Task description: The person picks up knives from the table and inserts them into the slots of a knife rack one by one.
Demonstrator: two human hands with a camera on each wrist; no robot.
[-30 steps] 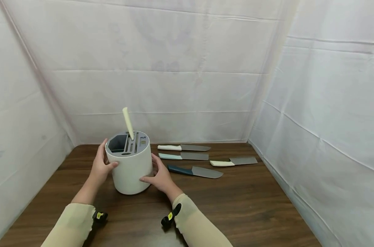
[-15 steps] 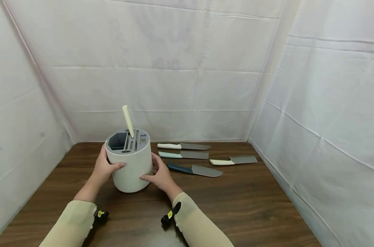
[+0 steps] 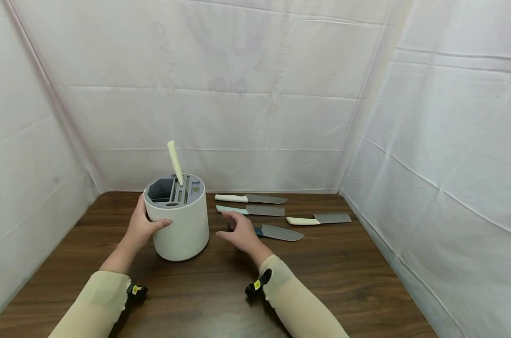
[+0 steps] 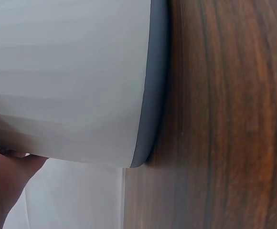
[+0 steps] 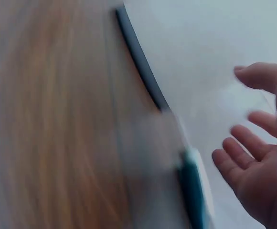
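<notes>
Knives lie in a loose row on the desk [image 3: 344,272]; nearest our right hand [image 3: 241,233] is the dark teal-handled knife [image 3: 276,232], handle partly hidden beneath our spread, empty fingers. Our left hand [image 3: 142,227] curls round the side of the white knife block [image 3: 179,220], which stands upright with one cream-handled knife [image 3: 174,162] slotted in. We judge the knife stiff, light and sharp-edged, best taken by its handle, never the blade.
</notes>
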